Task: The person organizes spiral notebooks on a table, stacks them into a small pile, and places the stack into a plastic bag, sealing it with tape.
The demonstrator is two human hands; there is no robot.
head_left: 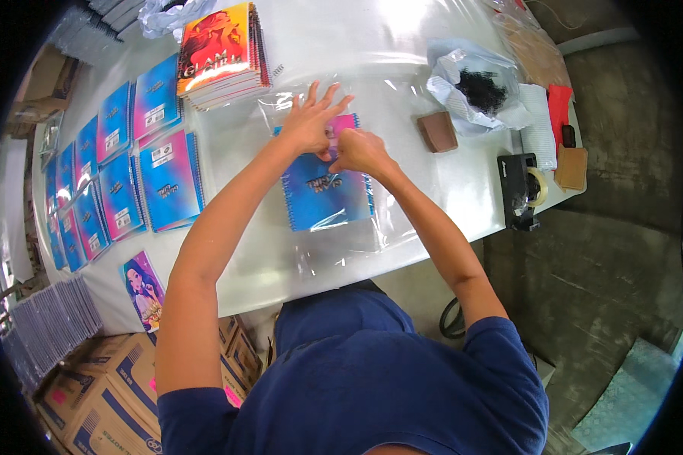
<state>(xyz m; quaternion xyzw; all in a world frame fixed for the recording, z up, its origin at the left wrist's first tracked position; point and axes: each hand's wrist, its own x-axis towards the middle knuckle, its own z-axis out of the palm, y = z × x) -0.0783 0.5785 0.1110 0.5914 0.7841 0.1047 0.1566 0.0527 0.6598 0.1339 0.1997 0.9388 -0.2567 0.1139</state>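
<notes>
A blue-and-pink spiral notebook [322, 203] lies in front of me on the table, its wire coils along both sides. Clear plastic film [311, 258] spreads around it; I cannot tell how much of it covers the notebook. My left hand [311, 125] rests over the notebook's far edge, fingers stretched and spread. Close beside it, my right hand [363, 152] is closed over the notebook's upper part, thumb toward the left hand. What its fingers pinch, if anything, is hidden. Both hands cover part of the pink area.
Rows of blue-and-pink notebooks [167, 178] lie at left, beside a stack of red-and-yellow notebooks [220, 49]. A picture card [142, 290] lies near the front edge. At right are a brown block [437, 132], a bag of black pieces [482, 89] and a tape dispenser [517, 189].
</notes>
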